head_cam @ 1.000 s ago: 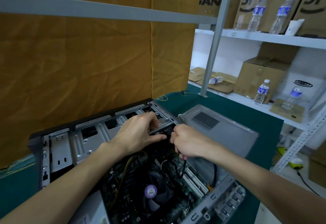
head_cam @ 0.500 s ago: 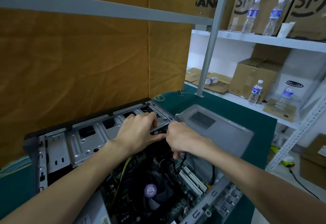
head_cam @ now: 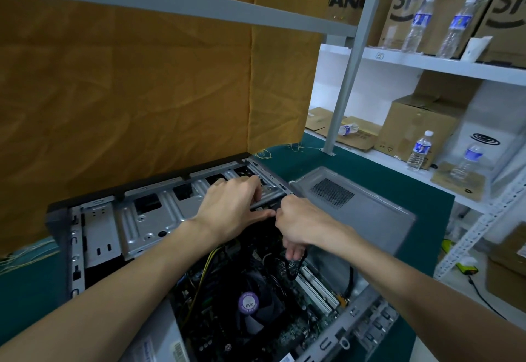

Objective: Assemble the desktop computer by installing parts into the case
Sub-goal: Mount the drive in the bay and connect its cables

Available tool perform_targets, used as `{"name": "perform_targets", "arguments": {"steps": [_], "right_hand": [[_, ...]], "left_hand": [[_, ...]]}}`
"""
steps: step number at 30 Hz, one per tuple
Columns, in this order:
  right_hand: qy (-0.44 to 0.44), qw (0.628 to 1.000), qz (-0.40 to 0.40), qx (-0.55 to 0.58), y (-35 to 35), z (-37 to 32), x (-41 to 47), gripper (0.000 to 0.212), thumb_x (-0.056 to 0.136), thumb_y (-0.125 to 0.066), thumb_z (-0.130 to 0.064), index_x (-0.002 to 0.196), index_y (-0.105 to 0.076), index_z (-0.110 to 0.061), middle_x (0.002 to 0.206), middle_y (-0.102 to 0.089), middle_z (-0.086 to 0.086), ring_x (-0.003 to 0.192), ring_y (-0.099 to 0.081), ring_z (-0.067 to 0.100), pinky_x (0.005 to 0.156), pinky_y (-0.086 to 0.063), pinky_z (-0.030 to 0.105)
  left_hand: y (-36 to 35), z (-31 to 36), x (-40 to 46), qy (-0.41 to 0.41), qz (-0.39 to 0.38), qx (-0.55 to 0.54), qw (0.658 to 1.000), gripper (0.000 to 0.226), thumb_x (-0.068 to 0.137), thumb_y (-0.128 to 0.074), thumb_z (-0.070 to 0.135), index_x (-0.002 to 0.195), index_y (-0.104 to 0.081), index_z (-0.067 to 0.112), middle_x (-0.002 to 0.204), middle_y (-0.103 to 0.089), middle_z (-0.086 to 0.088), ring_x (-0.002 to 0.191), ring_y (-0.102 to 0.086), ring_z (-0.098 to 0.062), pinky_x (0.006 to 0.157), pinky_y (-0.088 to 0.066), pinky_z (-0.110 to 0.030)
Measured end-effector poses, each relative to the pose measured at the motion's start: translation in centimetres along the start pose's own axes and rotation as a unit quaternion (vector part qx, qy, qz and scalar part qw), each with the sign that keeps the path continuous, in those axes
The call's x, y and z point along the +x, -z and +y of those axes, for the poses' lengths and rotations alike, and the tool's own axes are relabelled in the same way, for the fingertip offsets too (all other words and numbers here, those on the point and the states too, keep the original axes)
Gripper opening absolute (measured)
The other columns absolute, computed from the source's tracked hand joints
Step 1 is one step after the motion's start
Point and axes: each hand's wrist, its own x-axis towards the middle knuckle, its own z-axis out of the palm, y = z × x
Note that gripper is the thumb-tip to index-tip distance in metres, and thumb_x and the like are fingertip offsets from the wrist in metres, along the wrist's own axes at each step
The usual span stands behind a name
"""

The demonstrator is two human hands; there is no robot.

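One open computer case lies on its side on the green table; one grey side panel lies flat just beside it, to its right; one cooling fan with a purple sticker sits inside the case. I count two hands, both over the far right corner of the case; left hand has fingers curled over the edge of the metal drive frame, thumb stretched right and touching the right hand; right hand is curled into a fist and grips a black cable that loops down below it; what its fingertips hold at the frame I cannot tell. On the shelves I count five water bottles, four upright and one lying on flattened cardboard; several cardboard boxes, some cut off by the edge. Against half a second ago: both hands stay at the same corner, grips unchanged; the view has shifted slightly.
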Motion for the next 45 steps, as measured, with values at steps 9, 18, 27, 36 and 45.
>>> {"name": "perform_targets", "arguments": {"steps": [9, 18, 27, 36, 45], "right_hand": [[-0.014, 0.984, -0.015, 0.176, 0.5, -0.4, 0.4, 0.024, 0.107, -0.030, -0.006, 0.104, -0.050, 0.006, 0.066, -0.068, 0.027, 0.042, -0.066, 0.027, 0.039, -0.050, 0.026], [0.014, 0.941, -0.091, 0.326, 1.7, 0.6, -1.5, 0.033, 0.101, -0.024, 0.009, 0.094, -0.055, 0.018, 0.084, -0.070, 0.036, 0.069, -0.074, 0.036, 0.068, -0.065, 0.040], [0.186, 0.962, 0.186, 0.068, 5.6, 4.9, -1.0, 0.015, 0.093, -0.065, -0.009, 0.089, -0.070, -0.023, 0.071, -0.073, -0.002, 0.067, -0.071, 0.005, 0.062, -0.058, 0.025], [0.294, 0.946, 0.109, -0.080, 4.5, 6.3, 2.3, 0.021, 0.085, -0.080, -0.042, 0.099, -0.064, -0.045, 0.121, -0.047, -0.016, 0.114, -0.047, 0.005, 0.097, -0.042, 0.033], [0.310, 0.933, 0.160, -0.089, 4.5, 5.8, 2.9, 0.013, 0.086, -0.077, -0.046, 0.093, -0.069, -0.039, 0.111, -0.054, -0.014, 0.103, -0.055, 0.010, 0.088, -0.050, 0.035]], "left_hand": [[0.3, 0.5, -0.3, -0.014, 0.011, 0.005, 1.000, 0.039, 0.081, -0.063, 0.062, 0.090, -0.047, 0.027, 0.086, -0.058, 0.012, 0.076, -0.056, -0.019, 0.070, -0.036, -0.033], [0.6, 1.3, -0.5, -0.135, 0.044, 0.028, 0.989, 0.018, 0.087, -0.073, 0.038, 0.103, -0.073, 0.029, 0.098, -0.065, 0.009, 0.091, -0.064, -0.018, 0.078, -0.043, -0.035], [-0.2, 2.4, -1.4, -0.106, 0.080, -0.002, 0.991, 0.013, 0.088, -0.076, 0.034, 0.098, -0.080, 0.028, 0.097, -0.069, 0.013, 0.083, -0.066, -0.013, 0.076, -0.041, -0.029], [-0.7, 2.1, -1.5, -0.029, 0.091, -0.021, 0.995, 0.015, 0.086, -0.075, 0.041, 0.100, -0.080, 0.035, 0.086, -0.049, 0.015, 0.083, -0.042, -0.011, 0.073, -0.030, -0.033], [-0.8, 2.3, -1.6, -0.046, 0.063, -0.005, 0.997, 0.033, 0.089, -0.054, 0.058, 0.101, -0.078, 0.039, 0.078, -0.045, 0.017, 0.077, -0.040, -0.009, 0.076, -0.030, -0.034]]}}
